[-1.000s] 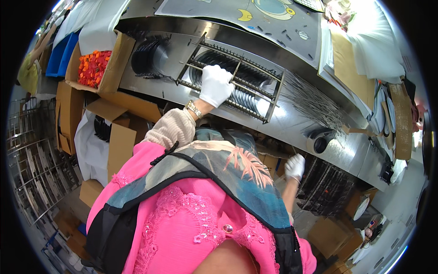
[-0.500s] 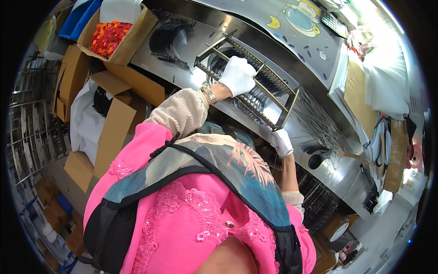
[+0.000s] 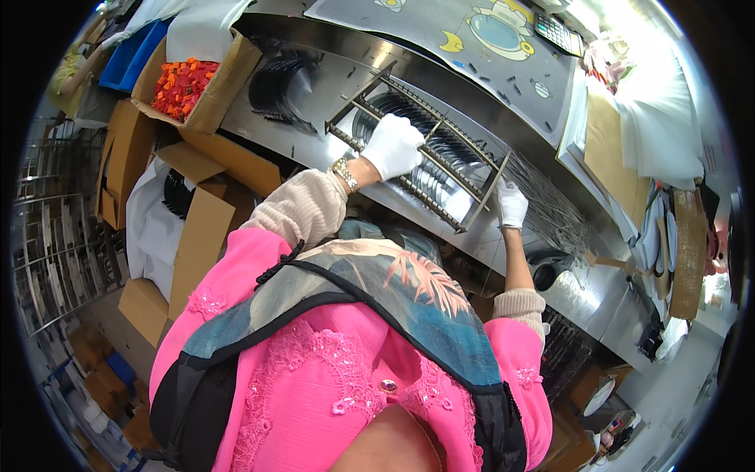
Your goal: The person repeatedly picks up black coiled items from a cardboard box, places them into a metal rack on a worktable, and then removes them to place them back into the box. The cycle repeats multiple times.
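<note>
A long metal rack (image 3: 458, 175) with notched rails lies slantwise on the steel worktop. Several black curved pieces (image 3: 452, 154) stand in a row within it. My left hand (image 3: 393, 147), in a white glove, is closed over the near rail, left of the rack's middle; its fingertips are hidden. Close beside the rack's right end is my right hand (image 3: 511, 206), also gloved. Its fingers are bent together at the end bar; what they pinch, if anything, is too small to make out. Thin metal rods (image 3: 550, 206) lie in a loose bundle just right of it.
More black curved pieces (image 3: 283, 88) stand on the worktop at left. An open carton of red and orange parts (image 3: 182, 88) is beyond them. A printed grey mat (image 3: 440, 35) with a calculator (image 3: 558, 34) covers the raised back surface. Open cartons (image 3: 200, 240) stand at left.
My right hand has moved up from the rack's near right corner to beside its end bar, next to the rods. My left hand stays over the near rail. The view has shifted slightly.
</note>
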A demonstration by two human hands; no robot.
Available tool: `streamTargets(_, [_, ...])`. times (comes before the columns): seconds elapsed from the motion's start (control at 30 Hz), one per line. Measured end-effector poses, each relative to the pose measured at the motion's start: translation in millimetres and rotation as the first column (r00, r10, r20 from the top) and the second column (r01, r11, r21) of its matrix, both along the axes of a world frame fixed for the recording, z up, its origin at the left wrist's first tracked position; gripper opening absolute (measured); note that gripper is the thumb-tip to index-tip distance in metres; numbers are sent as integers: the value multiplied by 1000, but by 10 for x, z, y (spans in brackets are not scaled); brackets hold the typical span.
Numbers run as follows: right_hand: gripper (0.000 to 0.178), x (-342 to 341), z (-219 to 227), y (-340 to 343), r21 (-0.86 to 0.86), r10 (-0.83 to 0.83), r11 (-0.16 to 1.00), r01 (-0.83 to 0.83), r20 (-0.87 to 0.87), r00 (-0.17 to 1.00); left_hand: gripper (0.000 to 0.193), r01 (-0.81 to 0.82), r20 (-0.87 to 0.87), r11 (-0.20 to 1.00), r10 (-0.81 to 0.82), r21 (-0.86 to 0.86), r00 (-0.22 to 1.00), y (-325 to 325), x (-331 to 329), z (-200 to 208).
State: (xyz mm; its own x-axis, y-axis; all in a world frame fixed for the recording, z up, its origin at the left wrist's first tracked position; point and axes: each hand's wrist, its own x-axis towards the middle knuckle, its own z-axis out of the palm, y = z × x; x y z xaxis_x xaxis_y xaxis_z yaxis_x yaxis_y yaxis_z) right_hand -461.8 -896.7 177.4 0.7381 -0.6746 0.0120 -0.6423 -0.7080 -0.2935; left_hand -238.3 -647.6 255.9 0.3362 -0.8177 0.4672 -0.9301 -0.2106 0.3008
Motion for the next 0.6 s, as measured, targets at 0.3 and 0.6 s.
streamTargets(0.3, [36,-94,29,-346,697,-158,713,76,54,986,13,15,0,978,-15,-209,1000,101,-245,163])
streamTargets(0.6, [33,-1008,533,-1408,972,-910,47,-232,138,391,10,-98,114,919,152,-383,982,62,-37,581])
